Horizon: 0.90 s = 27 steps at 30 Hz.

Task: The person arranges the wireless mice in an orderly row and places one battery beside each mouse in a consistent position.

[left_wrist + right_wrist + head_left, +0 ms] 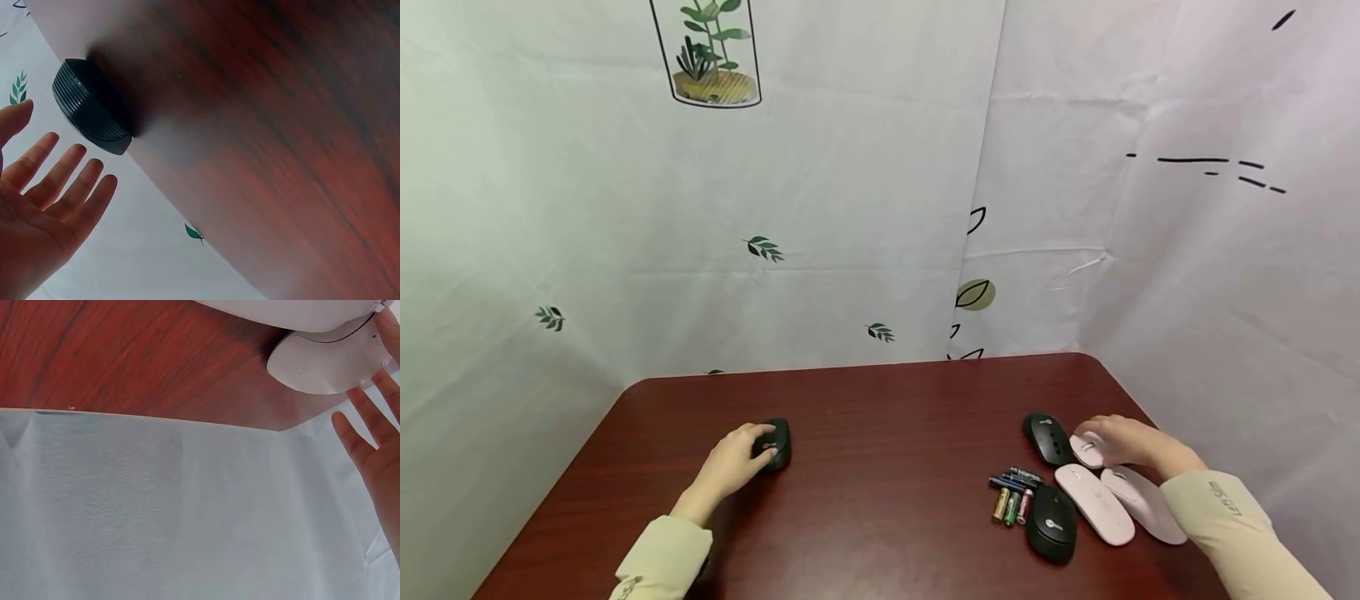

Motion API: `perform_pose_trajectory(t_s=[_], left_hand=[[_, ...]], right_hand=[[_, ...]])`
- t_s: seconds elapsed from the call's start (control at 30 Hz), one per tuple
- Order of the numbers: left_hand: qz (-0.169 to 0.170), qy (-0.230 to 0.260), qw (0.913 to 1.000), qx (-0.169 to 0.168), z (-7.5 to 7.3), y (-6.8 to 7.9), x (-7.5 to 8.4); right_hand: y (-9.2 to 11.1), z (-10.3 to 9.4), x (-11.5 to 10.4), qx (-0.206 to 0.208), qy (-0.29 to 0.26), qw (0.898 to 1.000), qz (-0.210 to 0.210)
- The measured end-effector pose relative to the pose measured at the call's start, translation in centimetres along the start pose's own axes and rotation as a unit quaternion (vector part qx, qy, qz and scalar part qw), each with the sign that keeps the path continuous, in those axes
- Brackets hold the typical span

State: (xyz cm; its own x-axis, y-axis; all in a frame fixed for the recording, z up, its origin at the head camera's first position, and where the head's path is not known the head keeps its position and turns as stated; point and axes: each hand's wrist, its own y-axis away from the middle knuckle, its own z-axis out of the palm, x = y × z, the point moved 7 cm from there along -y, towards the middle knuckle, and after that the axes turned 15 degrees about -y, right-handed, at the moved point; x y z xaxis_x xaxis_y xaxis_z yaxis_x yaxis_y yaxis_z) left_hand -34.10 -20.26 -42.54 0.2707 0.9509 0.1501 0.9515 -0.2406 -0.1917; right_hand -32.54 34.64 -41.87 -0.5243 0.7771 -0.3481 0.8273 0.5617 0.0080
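Note:
On the left part of the table, my left hand (730,458) reaches over a black computer mouse (782,446), thumb and fingers spread at its near side. The left wrist view shows the ribbed side of this mouse (90,106), with the relaxed fingers (59,172) beside it. Over at the right, my right hand (1123,440) is at a small white mouse (1086,450), its fingertips right at the edge. In the right wrist view the fingers (369,422) are loosely extended near a white mouse (325,362); part of the hand is cut off.
Beside the right hand lie a black mouse (1047,437), a long white mouse (1096,504) and another white mouse (1150,508). Nearer me is a second black mouse (1051,529), next to several small batteries (1002,505). White printed cloth (850,208) hangs behind the reddish-brown table (880,467).

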Motion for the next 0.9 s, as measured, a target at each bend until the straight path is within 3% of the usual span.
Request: perform_pose_trajectory(t_s=[0.33, 0.6, 0.9], left_hand=[[-0.025, -0.018, 0.9995, 0.007, 0.5, -1.4, 0.5], [-0.018, -0.035, 0.9979, -0.051, 1.4, -2.5, 0.9], [-0.016, -0.022, 0.9974, -0.067, 1.4, -2.8, 0.8]], right_hand=[[0.3, -0.2, 0.5, 0.011, 0.006, 1.0, -0.004], [0.3, 0.2, 0.5, 0.008, -0.003, 1.0, -0.006], [0.0, -0.1, 0.8, 0.035, 0.004, 0.999, 0.0]])
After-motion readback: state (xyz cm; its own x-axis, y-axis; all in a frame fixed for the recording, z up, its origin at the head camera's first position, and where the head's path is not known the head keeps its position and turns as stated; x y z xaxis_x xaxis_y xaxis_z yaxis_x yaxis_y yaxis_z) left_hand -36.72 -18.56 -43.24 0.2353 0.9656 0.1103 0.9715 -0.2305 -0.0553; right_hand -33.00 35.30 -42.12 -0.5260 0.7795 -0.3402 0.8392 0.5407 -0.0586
